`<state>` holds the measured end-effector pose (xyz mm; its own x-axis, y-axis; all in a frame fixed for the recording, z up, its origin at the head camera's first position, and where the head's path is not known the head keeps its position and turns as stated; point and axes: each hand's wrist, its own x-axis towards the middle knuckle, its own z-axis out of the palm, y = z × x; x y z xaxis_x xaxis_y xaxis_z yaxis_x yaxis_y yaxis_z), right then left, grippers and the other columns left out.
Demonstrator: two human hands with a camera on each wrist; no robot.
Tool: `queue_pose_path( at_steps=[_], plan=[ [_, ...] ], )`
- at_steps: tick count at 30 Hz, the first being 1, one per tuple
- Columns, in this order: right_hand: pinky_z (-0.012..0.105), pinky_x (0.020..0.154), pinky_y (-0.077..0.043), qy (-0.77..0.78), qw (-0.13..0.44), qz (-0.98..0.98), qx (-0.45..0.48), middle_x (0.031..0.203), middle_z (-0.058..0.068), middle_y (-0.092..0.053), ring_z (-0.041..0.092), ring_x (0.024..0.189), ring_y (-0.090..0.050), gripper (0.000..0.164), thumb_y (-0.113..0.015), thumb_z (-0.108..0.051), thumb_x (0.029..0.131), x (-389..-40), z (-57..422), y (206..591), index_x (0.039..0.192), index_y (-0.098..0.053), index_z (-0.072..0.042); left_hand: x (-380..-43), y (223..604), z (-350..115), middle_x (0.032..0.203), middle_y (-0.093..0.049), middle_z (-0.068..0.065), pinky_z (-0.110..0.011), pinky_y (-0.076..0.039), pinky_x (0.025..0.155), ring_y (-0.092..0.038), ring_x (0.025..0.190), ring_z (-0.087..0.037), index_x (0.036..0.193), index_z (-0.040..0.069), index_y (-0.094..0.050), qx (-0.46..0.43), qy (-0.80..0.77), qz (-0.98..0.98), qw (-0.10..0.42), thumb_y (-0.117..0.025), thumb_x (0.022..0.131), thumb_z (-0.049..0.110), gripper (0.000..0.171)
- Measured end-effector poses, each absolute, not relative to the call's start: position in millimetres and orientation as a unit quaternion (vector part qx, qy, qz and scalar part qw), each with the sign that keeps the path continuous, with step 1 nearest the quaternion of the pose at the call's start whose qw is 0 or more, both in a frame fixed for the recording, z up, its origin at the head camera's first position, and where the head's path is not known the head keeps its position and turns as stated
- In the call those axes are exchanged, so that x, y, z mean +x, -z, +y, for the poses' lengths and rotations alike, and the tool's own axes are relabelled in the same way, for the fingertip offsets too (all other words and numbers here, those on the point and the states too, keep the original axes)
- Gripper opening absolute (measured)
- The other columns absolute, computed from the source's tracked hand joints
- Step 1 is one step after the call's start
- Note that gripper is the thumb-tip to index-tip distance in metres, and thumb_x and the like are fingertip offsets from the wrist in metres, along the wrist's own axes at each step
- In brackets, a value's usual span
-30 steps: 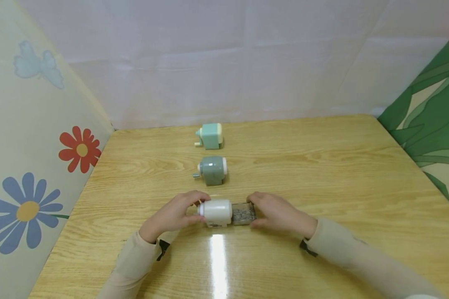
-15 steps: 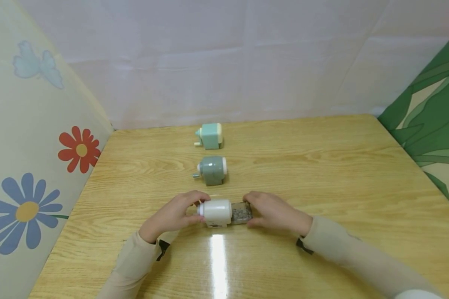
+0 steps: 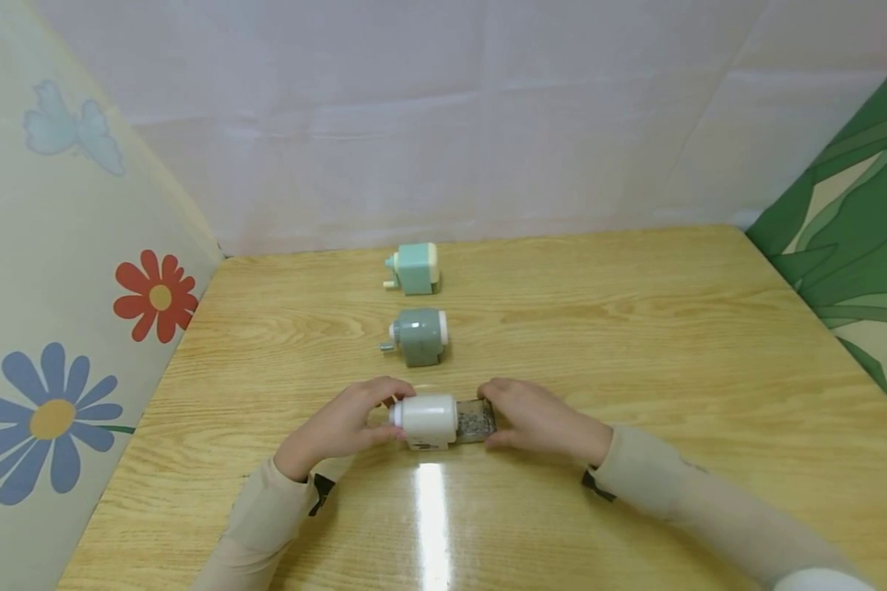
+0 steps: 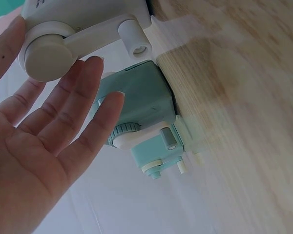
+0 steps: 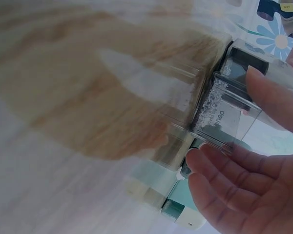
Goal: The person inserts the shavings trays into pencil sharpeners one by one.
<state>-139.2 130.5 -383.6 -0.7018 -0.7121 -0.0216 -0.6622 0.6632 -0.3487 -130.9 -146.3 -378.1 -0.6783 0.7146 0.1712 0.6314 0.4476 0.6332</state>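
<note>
A white crank pencil sharpener [image 3: 429,417] lies near the front of the wooden table, its crank [image 4: 95,38] toward the left. My left hand [image 3: 349,423] holds its crank end, thumb on one side and fingers on the other. From the sharpener's right end sticks out a clear shavings drawer [image 3: 475,421] with dark pencil shavings inside. My right hand [image 3: 543,419] pinches this drawer by its outer end, thumb and fingers on opposite sides. In the right wrist view the drawer [image 5: 227,114] is partly out of the body, with shavings along its bottom.
Behind the white sharpener stand a grey-green sharpener [image 3: 421,336] and, farther back, a mint one [image 3: 416,269], roughly in a row with cranks to the left. A white cloth [image 3: 451,123] hangs behind the wooden table [image 3: 636,328]. Flower-painted panels [image 3: 52,246] flank it.
My right hand has moved slightly left with the drawer, and less of the drawer shows outside the sharpener. The left hand and the white sharpener have stayed put.
</note>
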Motion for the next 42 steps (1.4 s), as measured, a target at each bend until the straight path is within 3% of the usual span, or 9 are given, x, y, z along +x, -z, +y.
queue_pose_path(
  at_steps=[15,42],
  plan=[
    [0.035,0.074,-0.051,0.155,0.075,0.909,-0.379,0.098,0.014,-0.061,0.023,0.083,-0.059,0.06,-0.077,-0.032,0.069,-141.8,128.1,383.7,0.11,-0.055,0.006,-130.9,376.7,-146.7,0.106,-0.06,-0.006,-0.033,-0.05,0.079,-0.057,0.089,-0.014,0.115,0.004,-0.054,0.398,-0.344,0.849,0.056,-0.071,0.079,0.015,0.041],
    [0.038,0.081,-0.05,0.161,0.083,0.908,-0.378,0.105,0.018,-0.06,0.027,0.091,-0.059,0.062,-0.077,-0.03,0.069,-134.1,126.3,380.0,0.113,-0.054,0.006,-131.0,377.5,-146.7,0.105,-0.06,-0.007,-0.033,-0.05,0.079,-0.057,0.089,-0.014,0.115,0.002,-0.053,0.403,-0.35,0.844,0.055,-0.071,0.079,0.013,0.042]
  ],
)
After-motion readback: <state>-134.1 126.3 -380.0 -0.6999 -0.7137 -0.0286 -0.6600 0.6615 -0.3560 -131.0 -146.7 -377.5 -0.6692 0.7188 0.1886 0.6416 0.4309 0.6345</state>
